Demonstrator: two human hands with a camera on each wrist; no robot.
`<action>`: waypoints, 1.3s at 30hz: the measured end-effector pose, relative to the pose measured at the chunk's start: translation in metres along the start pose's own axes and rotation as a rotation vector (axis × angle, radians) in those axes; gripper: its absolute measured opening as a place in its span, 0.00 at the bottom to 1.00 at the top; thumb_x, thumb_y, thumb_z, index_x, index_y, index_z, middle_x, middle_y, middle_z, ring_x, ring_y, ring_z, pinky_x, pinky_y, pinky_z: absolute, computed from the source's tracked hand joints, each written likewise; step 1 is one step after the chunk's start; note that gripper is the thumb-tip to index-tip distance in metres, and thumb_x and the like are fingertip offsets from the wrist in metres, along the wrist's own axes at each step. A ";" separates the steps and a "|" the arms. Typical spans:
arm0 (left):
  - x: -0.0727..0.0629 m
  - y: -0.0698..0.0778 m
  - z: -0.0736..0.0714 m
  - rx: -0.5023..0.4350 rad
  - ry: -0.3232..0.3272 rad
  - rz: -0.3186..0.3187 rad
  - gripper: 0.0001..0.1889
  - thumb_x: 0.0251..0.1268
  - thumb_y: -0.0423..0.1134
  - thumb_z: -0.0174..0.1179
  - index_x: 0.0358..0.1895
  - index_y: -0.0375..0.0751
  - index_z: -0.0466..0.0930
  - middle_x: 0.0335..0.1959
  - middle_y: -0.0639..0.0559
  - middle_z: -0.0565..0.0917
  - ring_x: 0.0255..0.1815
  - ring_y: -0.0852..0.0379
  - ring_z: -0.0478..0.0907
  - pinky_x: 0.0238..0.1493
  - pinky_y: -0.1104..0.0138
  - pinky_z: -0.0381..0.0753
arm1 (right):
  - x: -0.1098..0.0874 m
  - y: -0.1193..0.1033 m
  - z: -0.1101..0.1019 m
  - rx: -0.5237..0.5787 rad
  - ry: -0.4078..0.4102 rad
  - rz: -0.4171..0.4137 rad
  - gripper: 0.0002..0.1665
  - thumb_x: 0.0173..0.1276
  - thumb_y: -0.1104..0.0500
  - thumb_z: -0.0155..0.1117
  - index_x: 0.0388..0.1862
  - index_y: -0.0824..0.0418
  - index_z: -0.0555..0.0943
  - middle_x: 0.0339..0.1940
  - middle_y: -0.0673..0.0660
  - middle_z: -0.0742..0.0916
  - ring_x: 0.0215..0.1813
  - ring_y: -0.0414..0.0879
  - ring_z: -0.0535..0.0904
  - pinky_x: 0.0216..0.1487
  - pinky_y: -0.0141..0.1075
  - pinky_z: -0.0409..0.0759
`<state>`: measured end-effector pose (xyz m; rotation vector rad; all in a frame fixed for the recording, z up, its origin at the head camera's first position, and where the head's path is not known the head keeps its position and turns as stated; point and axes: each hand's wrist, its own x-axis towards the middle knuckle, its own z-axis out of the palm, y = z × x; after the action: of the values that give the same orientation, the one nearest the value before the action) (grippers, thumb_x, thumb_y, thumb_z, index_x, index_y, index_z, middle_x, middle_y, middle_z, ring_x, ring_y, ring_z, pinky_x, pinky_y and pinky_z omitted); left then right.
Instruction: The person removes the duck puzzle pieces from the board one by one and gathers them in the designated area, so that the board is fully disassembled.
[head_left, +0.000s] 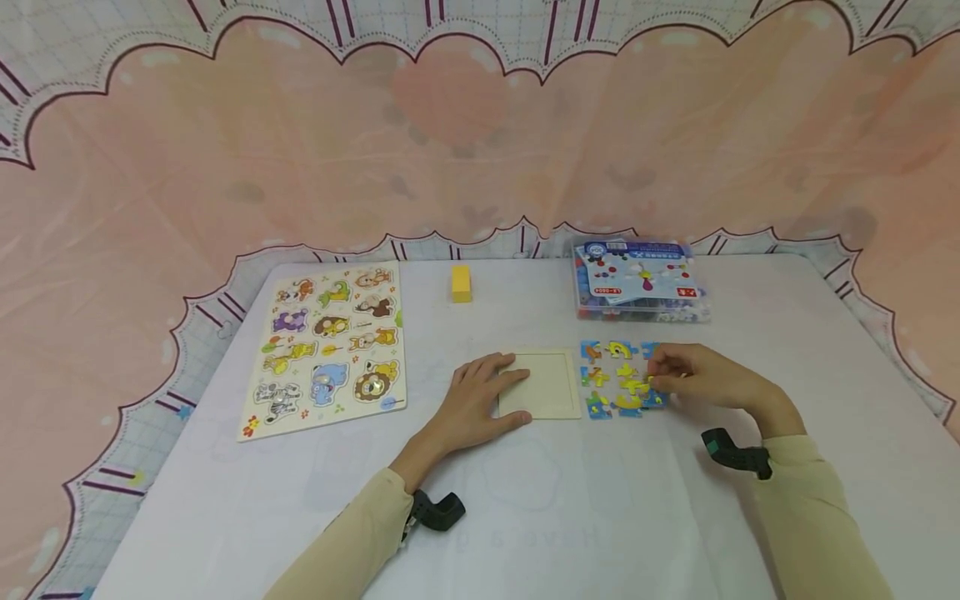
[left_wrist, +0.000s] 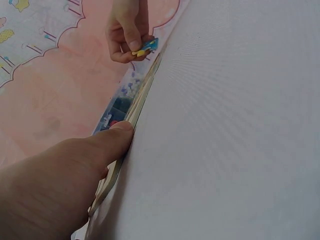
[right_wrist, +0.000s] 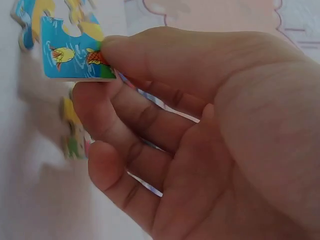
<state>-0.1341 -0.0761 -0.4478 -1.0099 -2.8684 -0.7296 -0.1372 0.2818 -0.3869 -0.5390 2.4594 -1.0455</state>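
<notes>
My left hand (head_left: 474, 402) rests on the left part of a small blank wooden puzzle board (head_left: 551, 387), its fingers spread over the surface. In the left wrist view its thumb (left_wrist: 112, 142) lies along the board's edge. To the right of the board, several loose jigsaw pieces (head_left: 630, 402) lie in spaced rows. Above their right side, my right hand (head_left: 712, 379) pinches a jigsaw piece (right_wrist: 70, 57) between thumb and forefinger. Blue with small fish drawn on it, the piece is raised off the table in the right wrist view.
A large animal puzzle board (head_left: 322, 417) lies on the left of the white table (head_left: 600, 500). At the back stand a yellow block (head_left: 461, 284) and, further right, a clear plastic box (head_left: 641, 283) with a printed label.
</notes>
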 end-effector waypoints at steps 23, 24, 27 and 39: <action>0.000 0.000 0.000 0.002 -0.005 -0.003 0.32 0.60 0.61 0.58 0.66 0.54 0.69 0.71 0.50 0.63 0.73 0.50 0.56 0.68 0.48 0.55 | -0.006 0.014 -0.006 -0.028 -0.041 0.112 0.11 0.67 0.55 0.61 0.42 0.61 0.76 0.37 0.54 0.80 0.40 0.45 0.72 0.38 0.31 0.72; 0.000 0.000 0.000 0.001 -0.002 -0.001 0.32 0.60 0.61 0.58 0.66 0.54 0.69 0.71 0.49 0.64 0.73 0.50 0.56 0.68 0.48 0.55 | -0.006 0.014 -0.006 -0.029 -0.040 0.113 0.11 0.66 0.55 0.61 0.41 0.61 0.76 0.36 0.54 0.80 0.40 0.44 0.72 0.38 0.31 0.71; 0.000 -0.001 0.000 0.004 -0.002 -0.002 0.32 0.60 0.61 0.57 0.66 0.54 0.69 0.71 0.50 0.64 0.73 0.50 0.56 0.68 0.48 0.56 | -0.006 0.015 -0.005 -0.031 -0.034 0.109 0.11 0.66 0.55 0.62 0.40 0.61 0.77 0.34 0.53 0.80 0.39 0.43 0.71 0.37 0.31 0.70; 0.000 -0.002 0.002 -0.001 0.007 0.002 0.32 0.59 0.61 0.58 0.66 0.54 0.69 0.71 0.50 0.64 0.72 0.50 0.57 0.68 0.49 0.56 | -0.004 0.017 -0.002 -0.064 -0.014 0.132 0.11 0.64 0.54 0.64 0.39 0.60 0.78 0.32 0.52 0.79 0.36 0.42 0.69 0.35 0.31 0.67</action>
<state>-0.1352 -0.0764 -0.4498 -1.0076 -2.8607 -0.7327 -0.1381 0.2961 -0.3970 -0.3964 2.4853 -0.9112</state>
